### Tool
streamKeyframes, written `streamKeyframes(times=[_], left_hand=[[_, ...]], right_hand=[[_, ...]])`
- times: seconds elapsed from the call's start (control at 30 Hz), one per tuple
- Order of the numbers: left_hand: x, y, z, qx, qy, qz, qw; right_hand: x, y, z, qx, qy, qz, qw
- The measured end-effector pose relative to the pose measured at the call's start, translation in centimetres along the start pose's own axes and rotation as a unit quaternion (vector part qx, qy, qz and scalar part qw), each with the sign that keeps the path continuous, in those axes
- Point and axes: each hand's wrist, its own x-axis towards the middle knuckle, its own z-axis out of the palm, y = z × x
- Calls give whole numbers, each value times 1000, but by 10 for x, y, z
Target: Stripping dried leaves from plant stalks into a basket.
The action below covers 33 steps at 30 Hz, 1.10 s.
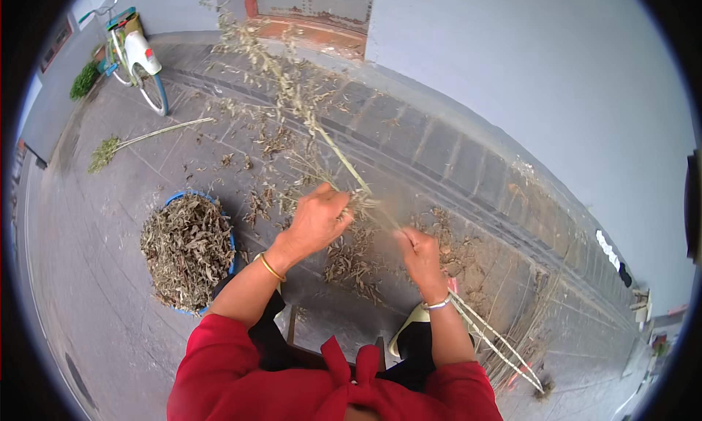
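My left hand [322,218] is closed around dried leaves on a plant stalk in front of me. My right hand [421,251], to the right and a little lower, grips the near end of a long dried plant stalk [344,160]. The stalk runs away from me to the upper left, and its far part is thick with withered leaves [279,81]. The stretch between my hands is blurred. To the left of my left arm stands a blue-rimmed container [231,251] heaped with crumpled dried leaves [186,245].
Loose dried leaves [351,262] litter the paving near my feet. Bare stalks [521,333] lie at the right, beside a pale doubled cord or strip [493,338]. A leafy-tipped stalk [164,130] lies at the left. Beyond are a bicycle [140,59], a raised stone edge [439,141] and a wall.
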Motion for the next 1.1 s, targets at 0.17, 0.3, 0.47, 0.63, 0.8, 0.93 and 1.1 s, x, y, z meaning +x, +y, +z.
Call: streamKeyframes(times=[0.17, 0.3, 0.47, 0.63, 0.8, 0.93, 1.1], left_hand=[[1, -31, -25, 94, 123, -39, 987], [12, -24, -44, 294, 171, 63, 938], [3, -69, -49, 332, 89, -24, 939], [-7, -90, -50, 346, 20, -178, 921], [-9, -83, -43, 328, 88, -113, 934], [-5, -91, -30, 254, 62, -148, 954], [0, -78, -28, 200, 51, -187, 960]], right_hand=[[3, -10, 0, -35, -44, -15, 998], [-6, 4, 12, -91, -51, -51, 993], [-19, 2, 19, -85, -55, -42, 994], [-17, 5, 18, -83, -29, -57, 994], [-9, 6, 16, -87, -9, -44, 995], [-7, 9, 10, -86, -3, -45, 995], [-7, 7, 15, -72, -23, -51, 996]])
